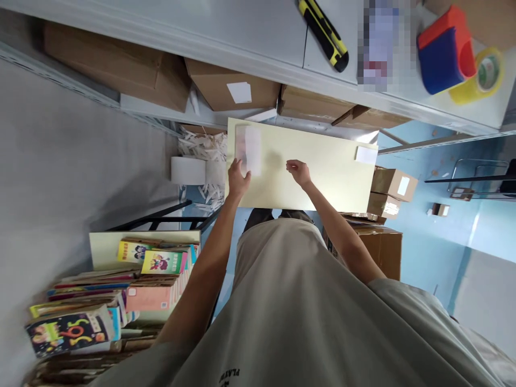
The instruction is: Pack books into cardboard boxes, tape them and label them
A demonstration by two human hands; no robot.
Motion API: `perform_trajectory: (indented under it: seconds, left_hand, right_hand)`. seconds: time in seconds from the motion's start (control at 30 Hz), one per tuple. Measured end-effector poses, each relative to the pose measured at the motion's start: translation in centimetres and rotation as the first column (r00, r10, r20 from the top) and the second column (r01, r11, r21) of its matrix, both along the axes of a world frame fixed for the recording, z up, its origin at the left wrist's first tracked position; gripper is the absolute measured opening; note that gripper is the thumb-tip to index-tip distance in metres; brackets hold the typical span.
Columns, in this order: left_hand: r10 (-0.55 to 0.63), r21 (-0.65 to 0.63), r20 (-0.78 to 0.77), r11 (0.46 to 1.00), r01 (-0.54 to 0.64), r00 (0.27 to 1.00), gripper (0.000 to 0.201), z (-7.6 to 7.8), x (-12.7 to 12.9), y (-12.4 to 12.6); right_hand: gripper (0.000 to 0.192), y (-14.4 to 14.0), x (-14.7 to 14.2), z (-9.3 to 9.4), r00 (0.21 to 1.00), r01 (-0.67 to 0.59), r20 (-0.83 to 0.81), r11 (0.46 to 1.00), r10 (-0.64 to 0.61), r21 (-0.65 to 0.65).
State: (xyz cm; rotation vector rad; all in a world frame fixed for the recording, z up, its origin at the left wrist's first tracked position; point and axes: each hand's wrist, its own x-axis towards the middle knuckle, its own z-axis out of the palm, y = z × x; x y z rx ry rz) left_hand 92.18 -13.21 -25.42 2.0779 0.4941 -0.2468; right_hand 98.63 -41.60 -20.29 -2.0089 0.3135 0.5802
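Cream board (322, 177) runs nine-to-three under our hands: left hand (238, 180) pinches a white slip (249, 149) at its nine-o'clock end, right hand (299, 172) loosely curled, empty, mid-board.

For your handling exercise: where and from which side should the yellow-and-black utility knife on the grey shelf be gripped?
Grip the utility knife around the middle of its long handle, fingers closing across its narrow width from above. It lies flat and diagonal on the grey shelf, with bare surface on both long sides.

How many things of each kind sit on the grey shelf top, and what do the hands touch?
Utility knife: 1
Tape dispenser: 1
Yellow tape roll: 1
Total: 3
The left hand grips a white slip on the cream board; the right hand rests there.
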Motion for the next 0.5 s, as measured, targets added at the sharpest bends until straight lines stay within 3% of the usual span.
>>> perform_trajectory:
  seconds: [0.13, 0.27, 0.37, 0.5]
  left_hand:
    - [-0.082, -0.005, -0.017, 0.997, 0.082, 0.996, 0.084, -0.2, 0.6, -2.3]
    - [-0.082, -0.003, -0.030, 0.997, 0.082, 0.996, 0.082, 0.2, 0.8, -4.1]
    - [-0.084, -0.006, -0.036, 0.996, 0.084, 0.996, 0.068, 1.3, 0.4, -5.2]
    - [-0.032, 0.024, -0.043, 0.999, 0.033, 0.999, 0.052, 4.1, -0.9, -6.5]
  right_hand:
    - [0.020, -1.7, -0.8, 0.4, 0.999, 0.040, -0.008, 0.997, -0.040, 0.071]
    - [0.027, -2.7, -0.8, 0.9, 0.999, 0.039, -0.031, 0.993, -0.035, 0.116]
    - [0.031, -3.5, -0.5, 1.3, 1.000, -0.001, -0.024, 0.985, 0.006, 0.174]
    - [0.037, -4.4, 0.5, 1.8, 0.993, -0.111, -0.007, 0.960, 0.116, 0.258]
